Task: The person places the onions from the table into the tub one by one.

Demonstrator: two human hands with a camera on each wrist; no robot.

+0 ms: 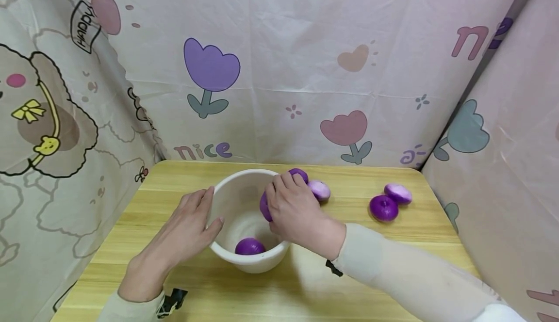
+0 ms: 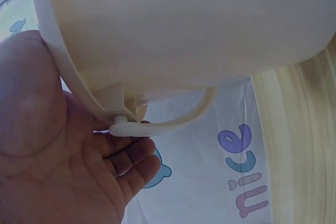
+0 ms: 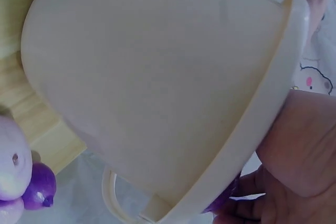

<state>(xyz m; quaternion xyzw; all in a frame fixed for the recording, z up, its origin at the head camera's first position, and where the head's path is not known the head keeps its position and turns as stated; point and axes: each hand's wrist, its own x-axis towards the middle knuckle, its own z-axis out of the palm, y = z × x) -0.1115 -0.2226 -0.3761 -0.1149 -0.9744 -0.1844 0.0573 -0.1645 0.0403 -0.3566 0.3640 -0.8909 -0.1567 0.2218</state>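
A white bucket (image 1: 251,264) stands on the table, with one red onion (image 1: 250,246) lying in its bottom. My left hand (image 1: 185,225) rests against the left side of the rim, thumb over the edge, fingers nearly straight beside the handle (image 2: 173,124). With curled fingers, my right hand (image 1: 297,210) grips another red onion (image 1: 264,207) just inside the right side of the rim. Only part of that onion shows past the fingers; in the right wrist view the rim covers most of it.
Behind my right hand lie a dark red onion (image 1: 299,173) and a paler onion (image 1: 320,191). Farther right on the wooden table (image 1: 349,283) sit a dark onion (image 1: 384,208) and a pale one (image 1: 398,194), touching. A printed curtain (image 1: 279,70) hangs behind the table.
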